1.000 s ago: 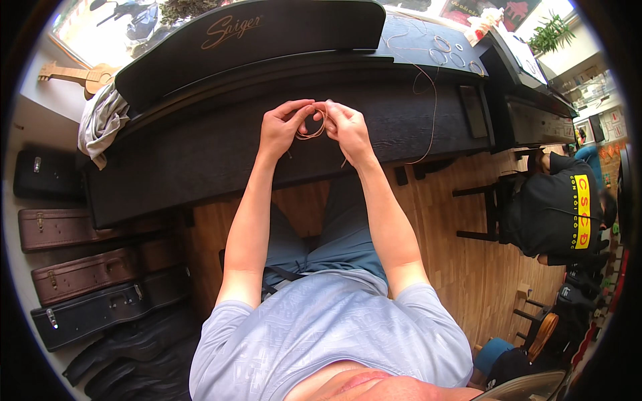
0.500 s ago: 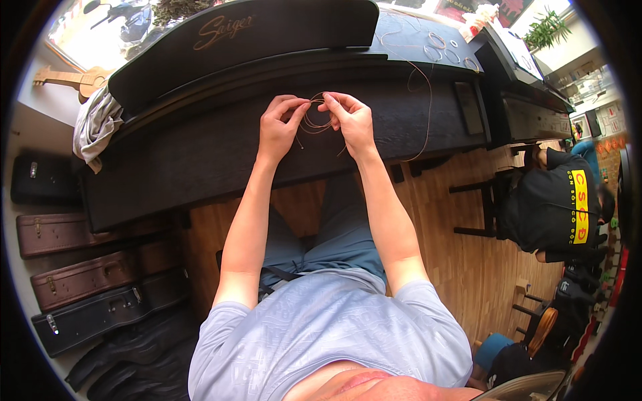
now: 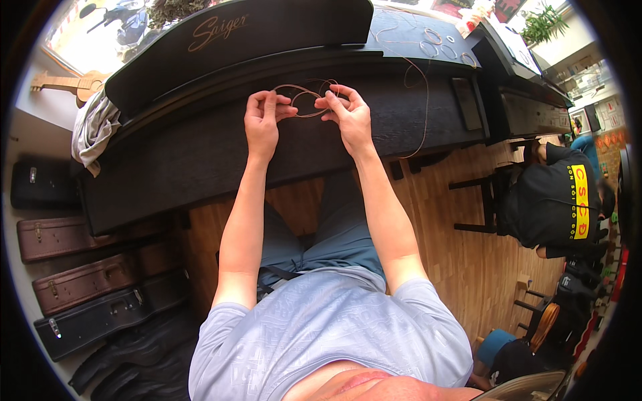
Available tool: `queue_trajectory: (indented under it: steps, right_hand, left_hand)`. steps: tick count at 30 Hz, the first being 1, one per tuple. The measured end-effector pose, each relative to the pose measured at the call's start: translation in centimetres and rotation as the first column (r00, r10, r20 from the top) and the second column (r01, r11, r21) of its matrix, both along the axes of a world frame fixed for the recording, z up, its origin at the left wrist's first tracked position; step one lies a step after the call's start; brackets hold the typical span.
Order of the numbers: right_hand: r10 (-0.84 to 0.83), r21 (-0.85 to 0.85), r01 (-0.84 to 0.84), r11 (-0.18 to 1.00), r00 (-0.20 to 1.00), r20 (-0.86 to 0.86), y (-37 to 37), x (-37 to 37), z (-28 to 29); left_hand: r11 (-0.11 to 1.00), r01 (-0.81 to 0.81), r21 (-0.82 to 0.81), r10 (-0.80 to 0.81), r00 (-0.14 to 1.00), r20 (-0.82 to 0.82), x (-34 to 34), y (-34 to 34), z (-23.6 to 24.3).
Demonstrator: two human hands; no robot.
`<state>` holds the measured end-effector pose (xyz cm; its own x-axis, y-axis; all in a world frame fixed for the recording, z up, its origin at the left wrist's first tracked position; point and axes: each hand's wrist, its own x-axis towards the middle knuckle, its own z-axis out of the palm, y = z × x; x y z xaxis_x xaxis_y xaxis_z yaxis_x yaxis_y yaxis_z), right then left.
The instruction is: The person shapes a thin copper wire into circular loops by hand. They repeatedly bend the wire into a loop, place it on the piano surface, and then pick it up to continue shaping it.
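A thin copper-coloured guitar string (image 3: 309, 116) is held in loose loops between my two hands, above a dark wooden top. My left hand (image 3: 261, 130) pinches the left side of the loops between thumb and fingers. On the right side, my right hand (image 3: 352, 122) grips the loops, its thumb against the fingers. Toward the back right, several coiled strings (image 3: 431, 37) lie on a blue-grey surface. From there another long string (image 3: 427, 100) hangs in a curve over the dark top.
The dark wooden top (image 3: 200, 147) spans in front of me, with a black upright board (image 3: 281, 27) behind it. A grey cloth (image 3: 97, 130) and a small guitar (image 3: 77, 83) are at left, above instrument cases (image 3: 80, 284). A person in black (image 3: 545, 200) sits at right.
My hands have moved apart, the left one leftward. The string's loops between them have spread wider and sit higher, where before they were bunched close together.
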<state>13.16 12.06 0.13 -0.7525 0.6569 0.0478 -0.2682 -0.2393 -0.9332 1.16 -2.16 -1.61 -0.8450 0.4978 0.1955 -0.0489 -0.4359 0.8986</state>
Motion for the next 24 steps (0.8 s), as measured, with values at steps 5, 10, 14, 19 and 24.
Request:
queue_trajectory:
  steps: [5, 10, 14, 19, 24]
  right_hand:
    - [-0.039, -0.052, 0.034, 0.998, 0.995, -0.089, -0.1, -0.1, -1.1]
    - [-0.022, 0.033, 0.024, 0.999, 0.997, -0.075, -0.3, 0.6, -1.3]
    - [-0.078, -0.058, 0.074, 0.996, 0.994, -0.08, -0.9, 1.3, -0.6]
    - [-0.102, -0.242, 0.067, 0.968, 0.986, -0.133, -0.6, 3.1, -0.9]
    - [-0.095, -0.333, 0.035, 0.942, 0.981, -0.167, -1.0, 4.4, -0.9]
  left_hand:
    - [0.992, 0.118, 0.042, -0.118, 0.993, -0.001, -0.1, -0.5, 0.2]
    - [0.862, 0.076, -0.501, -0.299, 0.874, -0.382, 0.9, -0.7, 1.0]
    - [0.998, 0.016, -0.059, -0.017, 1.0, -0.024, 1.6, -0.8, 0.5]
    - [0.992, -0.014, 0.125, -0.006, 0.988, 0.153, 4.0, -4.2, -0.2]
    - [0.975, 0.024, 0.223, -0.092, 0.949, 0.302, 6.3, -8.4, 0.5]
